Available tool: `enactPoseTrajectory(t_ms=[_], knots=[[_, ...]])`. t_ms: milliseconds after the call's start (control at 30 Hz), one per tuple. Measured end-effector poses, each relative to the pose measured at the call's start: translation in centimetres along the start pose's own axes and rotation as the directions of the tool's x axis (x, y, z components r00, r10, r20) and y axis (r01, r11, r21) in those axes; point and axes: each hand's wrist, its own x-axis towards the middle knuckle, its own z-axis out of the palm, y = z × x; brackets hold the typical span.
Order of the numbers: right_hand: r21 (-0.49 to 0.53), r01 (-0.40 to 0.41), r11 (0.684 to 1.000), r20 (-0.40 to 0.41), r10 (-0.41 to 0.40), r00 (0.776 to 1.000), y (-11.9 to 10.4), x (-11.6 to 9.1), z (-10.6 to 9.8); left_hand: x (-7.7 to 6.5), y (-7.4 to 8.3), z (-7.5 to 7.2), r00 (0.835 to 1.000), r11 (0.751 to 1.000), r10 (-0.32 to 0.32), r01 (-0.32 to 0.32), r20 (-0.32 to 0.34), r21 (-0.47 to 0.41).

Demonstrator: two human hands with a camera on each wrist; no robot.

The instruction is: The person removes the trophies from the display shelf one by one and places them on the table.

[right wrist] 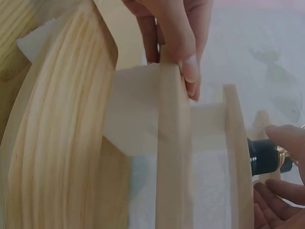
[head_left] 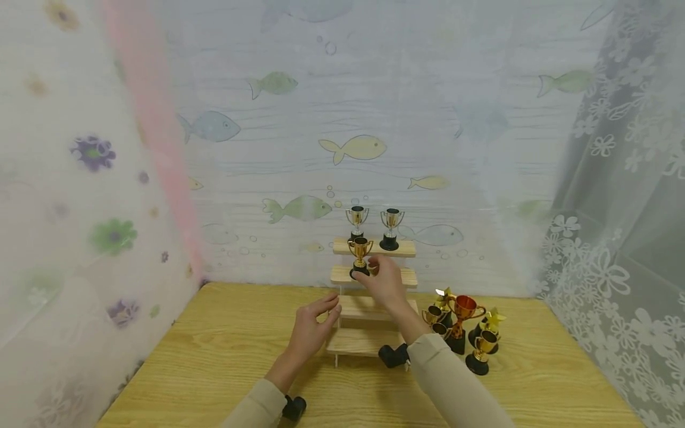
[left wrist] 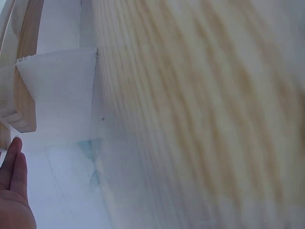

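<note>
A tiered wooden display stand (head_left: pixel 374 306) bears small trophy cups. My right hand (head_left: pixel 386 279) is at the second tier from the top and pinches a gold trophy cup (head_left: pixel 361 248) by its black base. In the right wrist view, the thumb and fingers of the right hand (right wrist: pixel 288 143) lie on either side of that base (right wrist: pixel 263 156), which sits against the shelf (right wrist: pixel 238 157). My left hand (head_left: pixel 313 327) grips the left end of the third tier, thumb and fingers (right wrist: pixel 189 67) at the board's edge. Two silver trophy cups (head_left: pixel 392 223) stand on the top tier.
Right of the stand, several trophies are grouped on the wooden table (head_left: pixel 241 345), among them a red-and-gold cup (head_left: pixel 464 309), a gold cup (head_left: pixel 484 345) and a star-topped one (head_left: pixel 493 321). A fish-patterned curtain (head_left: pixel 299 148) hangs behind, with lace cloth (head_left: pixel 610 273) at right.
</note>
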Motion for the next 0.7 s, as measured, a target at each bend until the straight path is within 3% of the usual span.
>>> enactPoseTrajectory(t_ms=[700], knots=[[-0.033, 0.058, 0.998, -0.119, -0.062, 0.991, 0.7, 0.3, 1.7, 0.0, 0.0, 0.1, 1.0, 1.0, 0.005, -0.005, -0.011, 0.026]])
